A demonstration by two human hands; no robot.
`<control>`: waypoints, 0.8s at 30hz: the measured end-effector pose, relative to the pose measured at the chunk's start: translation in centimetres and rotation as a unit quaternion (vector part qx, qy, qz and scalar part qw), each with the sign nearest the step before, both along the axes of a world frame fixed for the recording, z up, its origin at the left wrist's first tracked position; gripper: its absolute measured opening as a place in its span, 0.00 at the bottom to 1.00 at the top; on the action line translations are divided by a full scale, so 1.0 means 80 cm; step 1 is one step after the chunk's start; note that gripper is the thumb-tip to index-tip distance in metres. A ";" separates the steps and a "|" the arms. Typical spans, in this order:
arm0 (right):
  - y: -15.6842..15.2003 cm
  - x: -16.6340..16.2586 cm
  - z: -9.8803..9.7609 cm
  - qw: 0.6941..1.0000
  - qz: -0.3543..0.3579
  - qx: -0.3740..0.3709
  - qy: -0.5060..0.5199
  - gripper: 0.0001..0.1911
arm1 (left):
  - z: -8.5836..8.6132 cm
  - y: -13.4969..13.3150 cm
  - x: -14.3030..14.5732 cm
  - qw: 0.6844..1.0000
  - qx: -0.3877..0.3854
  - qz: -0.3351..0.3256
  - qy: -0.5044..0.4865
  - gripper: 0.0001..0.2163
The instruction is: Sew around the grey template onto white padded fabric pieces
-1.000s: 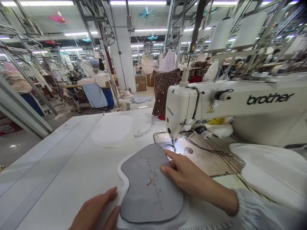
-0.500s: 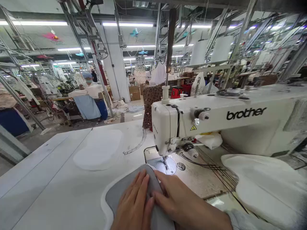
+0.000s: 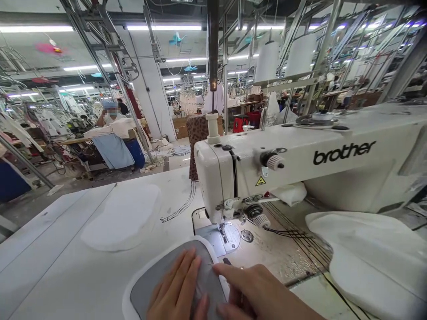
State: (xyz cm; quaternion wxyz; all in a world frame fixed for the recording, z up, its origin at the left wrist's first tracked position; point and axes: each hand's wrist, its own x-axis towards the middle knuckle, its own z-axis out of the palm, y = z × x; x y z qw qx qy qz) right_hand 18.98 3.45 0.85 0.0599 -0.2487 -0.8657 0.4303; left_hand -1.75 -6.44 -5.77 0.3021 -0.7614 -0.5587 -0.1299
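Where the hands lie: both at the near edge of the desk [image 3: 66,266], side by side on one grey piece [image 3: 148,286]
Left hand [image 3: 176,289]: palm down on the middle of the grey piece, fingers straight and close together, gripping nothing
Right hand [image 3: 256,293]: palm down, forefinger stretched onto the piece's right edge; other fingers partly hidden, no pinch visible
Grey piece: lies on a slightly larger white backing [image 3: 126,298] whose rim shows around it; long axis runs from near left to far right
Key relation: the rounded far end sits just short of the presser foot [image 3: 222,231], beyond the fingertips and to their right; the right hand is on the needle side and nearer
Sewing machine [image 3: 300,164]: white, its arm reaching off to the right
White stack [image 3: 367,253]: right of the machine bed, apart from the hands
White oval piece [image 3: 120,218]: flat on the desk, far left, well apart
Background: a person [image 3: 113,129] at another bench
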 end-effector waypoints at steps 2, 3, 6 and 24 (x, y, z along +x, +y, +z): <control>-0.001 0.005 0.001 1.000 -0.014 -0.013 0.016 0.12 | 0.004 -0.001 0.002 1.000 -0.006 0.013 0.021 0.23; -0.002 0.007 0.001 0.999 -0.024 -0.019 0.019 0.10 | 0.007 -0.001 0.004 0.999 -0.009 0.017 0.029 0.22; -0.004 0.013 0.002 0.998 -0.053 -0.027 0.020 0.06 | 0.020 -0.001 0.013 0.999 -0.012 0.019 0.037 0.20; -0.036 0.035 -0.011 0.930 0.046 0.300 0.207 0.12 | 0.057 -0.014 0.053 0.996 -0.065 0.043 -0.044 0.19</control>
